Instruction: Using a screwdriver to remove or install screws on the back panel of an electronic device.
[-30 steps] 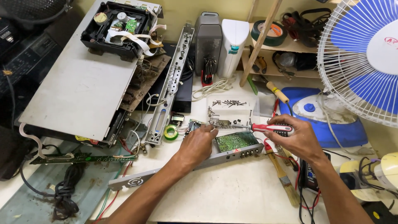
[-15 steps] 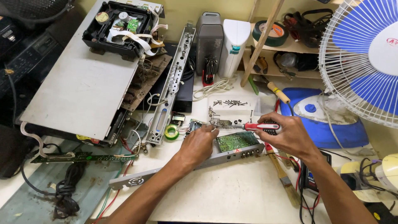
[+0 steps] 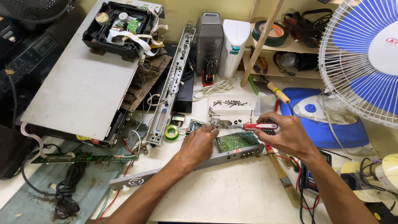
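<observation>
Red screwdriver (image 3: 258,127) lower — tip nearer left hand (image 3: 202,142).

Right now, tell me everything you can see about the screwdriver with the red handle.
The screwdriver has a red handle with a white band and a black ribbed end, plastic by its look, and a thin metal shaft. It lies nearly level above the bench, shaft pointing left toward the left hand. The right hand wraps the black end. Its tip sits just above the green circuit board, by the left fingertips; the tip's contact is too small to tell.
</observation>
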